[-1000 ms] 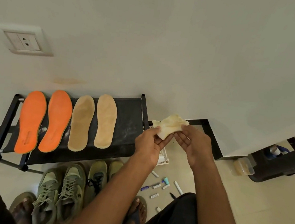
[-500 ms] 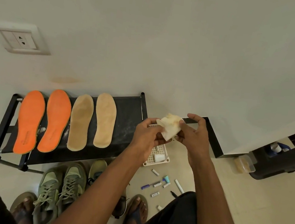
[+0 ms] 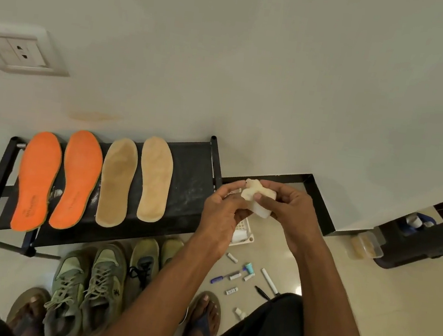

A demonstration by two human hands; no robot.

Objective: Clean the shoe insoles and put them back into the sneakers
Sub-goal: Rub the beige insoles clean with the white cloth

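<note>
Where half a second ago lay looser and flatter between the hands, now bunched into a tight pale wad: the cloth (image 3: 257, 200), right of centre in the frame. Pinched from the left by the left hand (image 3: 223, 210), fingers curled against its near edge; gripped from the right by the right hand (image 3: 290, 212), thumb across the top, fingers wrapped beneath. Both hands close together, narrow, nothing else held. Compared with a second ago, less spread and more folded, and raised a little farther from the white basket (image 3: 244, 233) on the floor below, partly hidden by the left wrist.

Left of the hands, on the black shoe rack (image 3: 192, 170) against the wall, four insoles side by side, toes toward the wall, placed as before: two orange insoles (image 3: 37, 181) at far left, then two tan insoles (image 3: 116, 183) nearer the hands, just beside one another, none touched by either hand.

Below the rack, lower centre-left, two pairs of green sneakers (image 3: 105, 285) on the floor, toes toward the rack; one pair partly covered by the left forearm. Sandalled feet at the bottom edge.

Lower centre-right, scattered on the tiles: small markers and tubes (image 3: 235, 277). At far right, a small clear container (image 3: 367, 245) beside dark furniture. Upper left, a wall socket (image 3: 19, 52).
</note>
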